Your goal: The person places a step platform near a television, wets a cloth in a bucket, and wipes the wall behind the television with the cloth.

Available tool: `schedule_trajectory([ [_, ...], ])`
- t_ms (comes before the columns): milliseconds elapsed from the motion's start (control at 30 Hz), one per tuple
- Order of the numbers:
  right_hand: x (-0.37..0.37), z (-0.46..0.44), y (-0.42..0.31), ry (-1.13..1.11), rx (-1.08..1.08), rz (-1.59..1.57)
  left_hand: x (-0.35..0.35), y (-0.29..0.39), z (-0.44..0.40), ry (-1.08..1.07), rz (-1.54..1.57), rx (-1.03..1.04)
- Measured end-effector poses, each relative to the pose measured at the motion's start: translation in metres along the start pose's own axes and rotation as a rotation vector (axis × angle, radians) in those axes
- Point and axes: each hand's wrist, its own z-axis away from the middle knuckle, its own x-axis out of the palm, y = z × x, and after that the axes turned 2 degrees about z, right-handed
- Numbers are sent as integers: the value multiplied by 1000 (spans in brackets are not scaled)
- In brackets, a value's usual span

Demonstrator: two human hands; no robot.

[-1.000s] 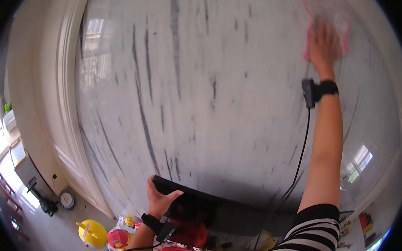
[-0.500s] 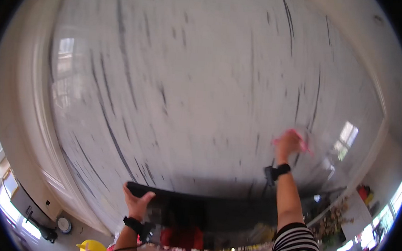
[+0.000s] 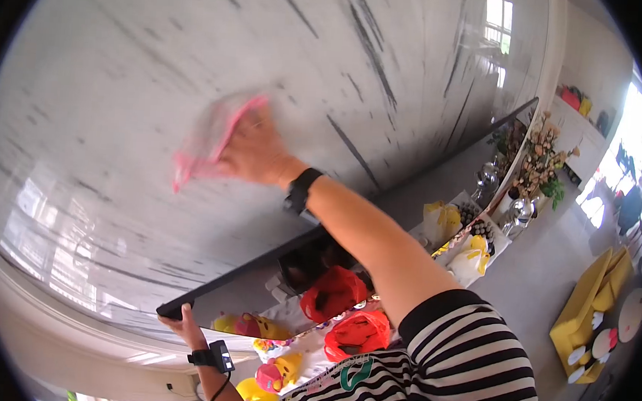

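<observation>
My right hand is closed on a pink-edged cloth, which lies against the white, grey-streaked marble wall. The cloth's middle is thin and blurred by motion. Below, a wide black flat-screen television stands tilted across the view, its glossy screen reflecting nearby objects. At its lower left corner, my left hand grips the frame with the thumb up along the edge. Its fingers are partly hidden. Both wrists carry black bands.
In front of the screen are a red plastic bag, yellow plush toys and a white-and-yellow bag. A flower arrangement stands near the television's far end. A yellow sofa is at the right.
My right hand and the cloth have moved left across the wall. The camera view has turned and tilted, bringing the television's front objects and the room at right into sight. My left hand stays at the television's corner.
</observation>
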Motion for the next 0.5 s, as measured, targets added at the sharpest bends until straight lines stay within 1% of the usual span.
schedule_trajectory([
  [67, -28, 6, 58, 27, 210, 105, -3, 6, 0, -33, -61, -39],
  [100, -33, 14, 91, 99, 352, 225, -6, 2, -3, -60, -18, -41],
  [200, -52, 37, 175, 276, 819, 514, -4, 1, -4, -2, -18, -62],
  [267, -67, 54, 226, 466, 1008, 662, -5, -5, -6, -20, -16, -29],
  [333, -83, 98, 292, 505, 954, 717, -12, -18, -10, 7, 25, -10],
  [367, -76, 150, 348, 267, 999, 875, -12, -20, -10, 34, 29, -14],
  [400, -96, 153, 331, 130, 1174, 761, -16, -24, -12, 44, -23, -10],
  [467, -71, 209, 372, 231, 1467, 833, -12, -16, -8, 6, 44, -34],
  [500, -75, 226, 394, -160, 1544, 836, -14, -21, -9, -11, 70, -33],
])
